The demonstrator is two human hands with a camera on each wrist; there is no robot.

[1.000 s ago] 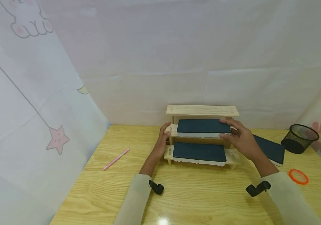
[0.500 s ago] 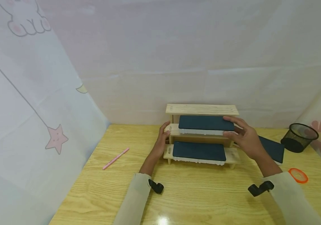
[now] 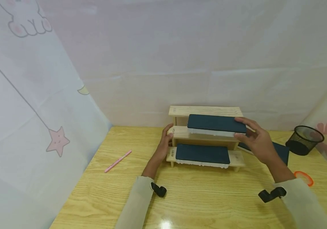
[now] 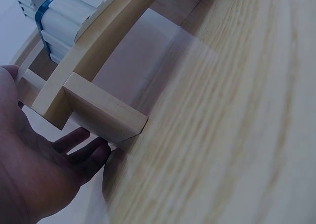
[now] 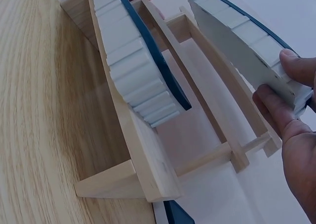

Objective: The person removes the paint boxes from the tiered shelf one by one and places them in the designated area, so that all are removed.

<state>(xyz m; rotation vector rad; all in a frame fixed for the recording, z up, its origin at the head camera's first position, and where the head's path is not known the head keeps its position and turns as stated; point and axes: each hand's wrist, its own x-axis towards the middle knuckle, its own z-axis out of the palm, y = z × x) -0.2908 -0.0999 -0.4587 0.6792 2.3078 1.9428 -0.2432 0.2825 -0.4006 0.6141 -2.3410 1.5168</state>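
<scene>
A three-step wooden rack (image 3: 206,110) stands on the table against the back cloth. My left hand (image 3: 163,143) holds the left end of its middle step; in the left wrist view the lower fingers (image 4: 94,155) lie beside the front leg. With thumb and fingers my right hand (image 3: 257,140) grips the right end of a white ribbed box with a dark blue top (image 3: 216,123). In the right wrist view this held box (image 5: 237,41) is raised off the steps, its flat underside showing. A similar blue-topped box (image 3: 203,153) rests on the lowest step.
Behind my right forearm lies another blue-topped box (image 3: 281,152) on the table. A black mesh pen holder (image 3: 299,147) and an orange ring (image 3: 311,182), partly behind the sleeve, are at the right. A pink pen (image 3: 118,161) lies at the left.
My right hand has lifted the box from the middle step and shifted it to the right, with its right end a little lower. The left hand stays in place on the rack.
</scene>
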